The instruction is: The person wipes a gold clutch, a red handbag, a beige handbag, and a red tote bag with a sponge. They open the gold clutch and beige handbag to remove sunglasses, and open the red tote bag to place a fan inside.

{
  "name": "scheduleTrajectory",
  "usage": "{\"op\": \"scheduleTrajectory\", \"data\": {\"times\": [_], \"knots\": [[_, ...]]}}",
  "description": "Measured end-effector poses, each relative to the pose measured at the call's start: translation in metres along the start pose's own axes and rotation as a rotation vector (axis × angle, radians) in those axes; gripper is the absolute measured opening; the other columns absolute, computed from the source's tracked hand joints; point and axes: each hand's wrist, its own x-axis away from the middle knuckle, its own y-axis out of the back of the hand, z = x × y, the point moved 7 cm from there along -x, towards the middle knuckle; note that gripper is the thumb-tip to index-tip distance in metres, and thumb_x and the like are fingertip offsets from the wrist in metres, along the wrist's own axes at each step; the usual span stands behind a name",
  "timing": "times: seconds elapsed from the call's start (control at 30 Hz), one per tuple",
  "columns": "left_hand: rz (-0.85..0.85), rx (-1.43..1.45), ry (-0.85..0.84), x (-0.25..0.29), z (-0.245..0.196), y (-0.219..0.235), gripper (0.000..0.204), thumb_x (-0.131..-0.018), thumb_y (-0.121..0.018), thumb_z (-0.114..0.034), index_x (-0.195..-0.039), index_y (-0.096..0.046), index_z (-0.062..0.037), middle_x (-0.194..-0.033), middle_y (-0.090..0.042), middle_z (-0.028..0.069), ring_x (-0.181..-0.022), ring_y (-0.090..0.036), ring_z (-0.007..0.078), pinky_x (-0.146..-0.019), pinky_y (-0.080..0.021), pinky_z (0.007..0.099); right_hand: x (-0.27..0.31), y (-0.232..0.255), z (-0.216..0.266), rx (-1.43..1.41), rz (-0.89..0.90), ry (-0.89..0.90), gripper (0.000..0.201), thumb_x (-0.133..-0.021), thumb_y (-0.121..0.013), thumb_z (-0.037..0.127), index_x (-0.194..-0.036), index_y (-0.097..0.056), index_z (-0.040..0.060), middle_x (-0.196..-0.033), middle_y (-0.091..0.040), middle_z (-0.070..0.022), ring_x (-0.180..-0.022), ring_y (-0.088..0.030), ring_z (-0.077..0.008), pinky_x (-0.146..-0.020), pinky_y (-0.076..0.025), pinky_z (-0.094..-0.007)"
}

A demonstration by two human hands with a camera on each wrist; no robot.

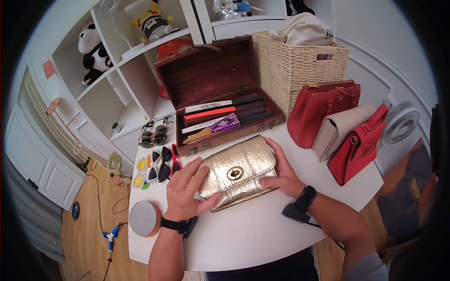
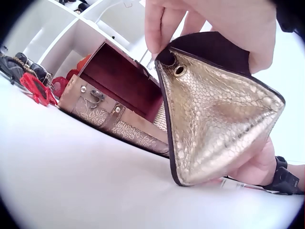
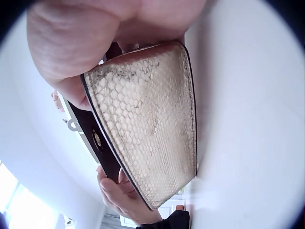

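A gold, scale-textured clutch bag point(image 1: 243, 159) with a round turn-lock is tilted up over the front of the white table point(image 1: 234, 248). My left hand point(image 1: 185, 192) holds its left end, fingers over the flap's edge and thumb at the lower front. At the right end my right hand point(image 1: 286, 174) grips the bag, thumb across the front and fingers behind. The left wrist view shows the clutch's folded side point(image 2: 214, 114) with a brass eyelet, and the flap's dark underside above it. Seen from the right wrist, the opposite side panel point(image 3: 147, 119) hangs below the palm.
An open dark-red wooden case point(image 1: 206, 75) with folded fans stands behind. Sunglasses point(image 1: 164, 164) lie at the left, near a round grey-topped device point(image 1: 144, 218). On the right stand a red handbag point(image 1: 307, 114), a beige bag point(image 1: 328, 136) and another red bag point(image 1: 354, 154), before a wicker basket point(image 1: 290, 65).
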Motion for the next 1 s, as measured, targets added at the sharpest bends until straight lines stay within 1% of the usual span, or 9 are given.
{"op": "scheduleTrajectory", "data": {"times": [0.13, 0.27, 0.33, 0.4, 0.5, 0.63, 0.87, 0.93, 1.0], "knots": [[-0.085, 0.014, 0.047, 0.009, 0.010, 0.003, 0.060, -0.080, -0.079, -0.051, -0.110, -0.070, 0.0005, -0.111, -0.072, 0.0181, -0.088, -0.071, 0.0315, -0.080, -0.056, 0.0365, 0.001, -0.002, -0.001, -0.001, 0.025, 0.016, 0.103, -0.077, -0.074, -0.004, -0.160, -0.015, 0.0144, -0.141, -0.046, -0.0146, -0.135, -0.046, -0.0253, -0.115, -0.034, -0.0397], [-0.475, 0.313, 0.193, 0.019, 0.024, 0.017, 0.058, -0.100, -0.058, -0.052, -0.099, -0.070, 0.0045, -0.090, -0.074, 0.0157, -0.072, -0.069, 0.0213, -0.066, -0.055, 0.0307, 0.002, -0.003, 0.005, 0.103, 0.097, 0.134, 0.095, -0.079, -0.075, 0.000, -0.156, -0.021, 0.0096, -0.135, -0.044, -0.0117, -0.129, -0.048, -0.0235, -0.113, -0.036, -0.0385], [-0.489, 0.549, 0.501, 0.038, 0.043, 0.010, 0.048, -0.106, -0.054, -0.039, -0.094, -0.069, 0.0049, -0.080, -0.071, 0.0111, -0.064, -0.066, 0.0154, -0.060, -0.053, 0.0274, 0.006, 0.001, 0.010, 0.170, 0.107, 0.211, 0.092, -0.080, -0.076, 0.001, -0.155, -0.023, 0.0078, -0.133, -0.043, -0.0109, -0.127, -0.049, -0.0227, -0.111, -0.038, -0.0383], [-0.484, 0.523, 0.507, 0.034, 0.039, 0.005, 0.038, -0.108, -0.052, -0.025, -0.091, -0.068, 0.0042, -0.070, -0.067, 0.0069, -0.057, -0.061, 0.0107, -0.055, -0.049, 0.0241, 0.011, -0.002, 0.008, 0.459, 0.173, 0.080, 0.092, -0.081, -0.075, 0.002, -0.155, -0.021, 0.0051, -0.129, -0.042, -0.0087, -0.118, -0.053, -0.0213, -0.105, -0.042, -0.0379], [-0.430, 0.786, 0.727, 0.037, 0.044, -0.017, 0.029, -0.105, -0.058, -0.019, -0.088, -0.068, 0.0021, -0.065, -0.062, 0.0035, -0.056, -0.058, 0.0083, -0.052, -0.045, 0.0216, 0.009, -0.010, 0.020, 0.309, 0.142, 0.155, 0.075, -0.087, -0.072, 0.008, -0.152, -0.033, 0.0034, -0.129, -0.048, -0.0107, -0.110, -0.056, -0.0212, -0.099, -0.045, -0.0357], [-0.331, 0.738, 0.748, 0.033, 0.036, -0.022, 0.031, -0.103, -0.061, -0.017, -0.077, -0.064, -0.0004, -0.063, -0.059, 0.0004, -0.054, -0.053, 0.0060, -0.050, -0.041, 0.0223, 0.016, -0.017, 0.059, 0.628, -0.044, 0.380, 0.044, -0.098, -0.060, 0.014, -0.140, -0.056, 0.0032, -0.123, -0.062, -0.0163, -0.108, -0.059, -0.0239, -0.096, -0.046, -0.0324], [-0.193, 0.930, 0.699, 0.024, 0.029, -0.035, 0.020, -0.096, -0.071, -0.017, -0.104, -0.060, -0.0026, -0.091, -0.064, 0.0016, -0.065, -0.055, 0.0050, -0.053, -0.043, 0.0206, 0.019, -0.008, 0.063, 0.535, -0.225, 0.353, 0.051, -0.098, -0.056, 0.006, -0.147, -0.047, -0.0038, -0.141, -0.058, -0.0199, -0.130, -0.056, -0.0261, -0.110, -0.038, -0.0325], [-0.063, 1.010, 0.916, 0.031, 0.030, -0.050, 0.028, -0.095, -0.072, -0.018, -0.113, -0.056, -0.0041, -0.101, -0.062, 0.0022, -0.069, -0.055, 0.0046, -0.055, -0.044, 0.0212, 0.020, -0.004, 0.063, 0.569, -0.270, 0.385, 0.052, -0.098, -0.055, 0.006, -0.147, -0.045, -0.0052, -0.141, -0.057, -0.0203, -0.132, -0.054, -0.0272, -0.111, -0.037, -0.0329], [-0.074, 1.002, 0.949, 0.034, 0.030, -0.051, 0.020, -0.095, -0.072, -0.017, -0.103, -0.059, -0.0033, -0.095, -0.063, 0.0013, -0.068, -0.055, 0.0051, -0.059, -0.046, 0.0221, 0.021, -0.002, 0.062, 0.616, -0.241, 0.444, 0.060, -0.092, -0.056, 0.002, -0.150, -0.041, -0.0043, -0.143, -0.054, -0.0207, -0.135, -0.051, -0.0298, -0.114, -0.034, -0.0345]]}}
